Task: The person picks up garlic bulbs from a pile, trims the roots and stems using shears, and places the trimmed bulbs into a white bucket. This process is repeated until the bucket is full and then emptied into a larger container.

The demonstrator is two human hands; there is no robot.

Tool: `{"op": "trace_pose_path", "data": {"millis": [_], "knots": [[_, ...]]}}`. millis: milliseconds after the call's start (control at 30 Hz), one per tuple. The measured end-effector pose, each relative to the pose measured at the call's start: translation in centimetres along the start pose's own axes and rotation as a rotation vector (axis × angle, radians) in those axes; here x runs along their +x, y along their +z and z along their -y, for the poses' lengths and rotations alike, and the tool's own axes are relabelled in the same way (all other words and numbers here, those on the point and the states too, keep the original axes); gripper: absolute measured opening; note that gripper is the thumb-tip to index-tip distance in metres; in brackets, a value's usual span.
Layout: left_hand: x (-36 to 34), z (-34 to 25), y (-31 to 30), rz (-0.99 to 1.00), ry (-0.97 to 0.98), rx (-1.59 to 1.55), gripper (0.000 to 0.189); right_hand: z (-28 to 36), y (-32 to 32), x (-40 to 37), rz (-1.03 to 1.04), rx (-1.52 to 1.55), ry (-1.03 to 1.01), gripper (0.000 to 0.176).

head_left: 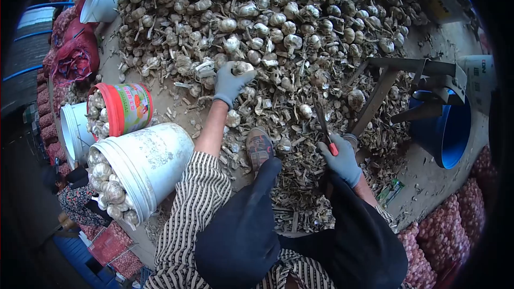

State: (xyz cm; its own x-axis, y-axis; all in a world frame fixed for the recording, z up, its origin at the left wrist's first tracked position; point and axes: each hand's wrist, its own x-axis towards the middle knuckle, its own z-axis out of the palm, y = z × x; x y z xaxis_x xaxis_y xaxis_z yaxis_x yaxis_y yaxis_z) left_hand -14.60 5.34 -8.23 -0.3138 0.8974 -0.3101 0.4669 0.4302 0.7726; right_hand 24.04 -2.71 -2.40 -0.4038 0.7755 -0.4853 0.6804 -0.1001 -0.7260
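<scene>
My left hand (pixel 231 83), in a grey glove, reaches to the near side of a big heap of garlic (pixel 257 16). Its fingers are closed around a garlic bulb (pixel 243 68). By my right knee, my right hand (pixel 344 161), gloved too, grips a pair of shears (pixel 333 149) by its red handle. The dark metal blades point up and away toward the heap. Dry stalk trimmings (pixel 300 192) and loose bulbs lie around my shoe (pixel 260 147).
On the left stand a white bucket (pixel 160 152) and a red bucket (pixel 131 108), both holding garlic bulbs. A metal stand (pixel 383 93) and a blue bucket (pixel 460 136) are at the right. Filled mesh sacks (pixel 444 230) line the lower right. Another person (pixel 83 200) is at far left.
</scene>
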Motion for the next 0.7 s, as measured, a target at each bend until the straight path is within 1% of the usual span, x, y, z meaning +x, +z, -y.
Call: {"op": "trace_pose_path", "data": {"millis": [33, 67, 100, 133, 167, 200, 267, 300, 333, 400, 433, 467, 500, 533, 567, 600, 667, 700], "knots": [[-1.4, -0.2, 0.3, 0.006, 0.032, -0.254, 0.054, 0.7, -0.1, 0.2, -0.079, -0.057, -0.113, 0.043], [-3.6, -3.1, -0.1, 0.064, 0.029, -0.193, 0.055, 1.7, -0.7, 0.5, -0.099, -0.144, -0.210, 0.056], [-5.3, -4.1, 0.2, 0.123, -0.001, -0.034, 0.055, 2.2, -0.9, 0.9, -0.134, -0.259, -0.304, 0.060], [-7.0, -4.8, 0.4, 0.178, -0.031, 0.125, 0.056, 3.2, -1.2, 1.4, -0.132, -0.328, -0.343, 0.063], [-8.9, -6.7, 1.1, 0.186, -0.055, 0.203, 0.059, 4.3, -1.5, 1.6, -0.099, -0.389, -0.342, 0.063], [-10.2, -8.3, 1.5, 0.241, -0.068, 0.338, 0.061, 5.2, -1.7, 1.8, -0.068, -0.451, -0.346, 0.063], [-12.2, -7.8, 2.8, 0.224, 0.131, 0.326, 0.057, 6.0, -1.5, 1.9, -0.052, -0.496, -0.371, 0.062], [-13.2, -8.3, 2.9, 0.212, 0.189, 0.336, 0.053, 6.1, -1.4, 2.0, -0.057, -0.532, -0.411, 0.062], [-13.3, -8.6, 2.7, 0.208, 0.183, 0.330, 0.053, 6.1, -1.5, 1.9, -0.049, -0.537, -0.413, 0.062], [-13.7, -8.9, 2.3, 0.250, -0.002, 0.291, 0.054, 5.6, -1.0, 1.1, 0.047, -0.329, -0.351, 0.054], [-13.8, -8.0, 2.0, 0.270, 0.093, 0.283, 0.049, 4.8, -0.3, 1.0, -0.037, -0.134, -0.371, 0.046], [-14.1, -6.5, 2.4, 0.268, 0.093, 0.281, 0.049, 4.5, -0.5, 0.9, -0.036, -0.136, -0.372, 0.046], [-14.3, -4.7, 3.0, 0.345, -0.196, -0.377, 0.046, 4.3, -0.9, 1.0, 0.036, 0.015, -0.176, 0.044], [-14.6, -4.3, 2.9, 0.394, -0.484, -1.036, 0.045, 4.4, -1.0, 1.1, 0.111, 0.167, 0.021, 0.043], [-15.2, -4.0, 3.5, 0.444, -0.413, -1.392, 0.043, 5.0, -1.3, 0.9, 0.133, 0.166, 0.052, 0.048], [-15.7, -4.3, 3.8, 0.437, -0.409, -1.394, 0.043, 4.6, -0.8, 0.9, 0.137, 0.163, 0.046, 0.048], [-16.1, -4.8, 4.3, 0.364, -0.508, -1.779, 0.044, 3.6, 0.3, 0.8, -0.098, -0.187, -0.353, 0.050], [-16.0, -4.3, 4.7, 0.412, -0.469, -1.870, 0.042, 3.6, 0.1, 0.8, -0.052, -0.237, -0.355, 0.055]]}}
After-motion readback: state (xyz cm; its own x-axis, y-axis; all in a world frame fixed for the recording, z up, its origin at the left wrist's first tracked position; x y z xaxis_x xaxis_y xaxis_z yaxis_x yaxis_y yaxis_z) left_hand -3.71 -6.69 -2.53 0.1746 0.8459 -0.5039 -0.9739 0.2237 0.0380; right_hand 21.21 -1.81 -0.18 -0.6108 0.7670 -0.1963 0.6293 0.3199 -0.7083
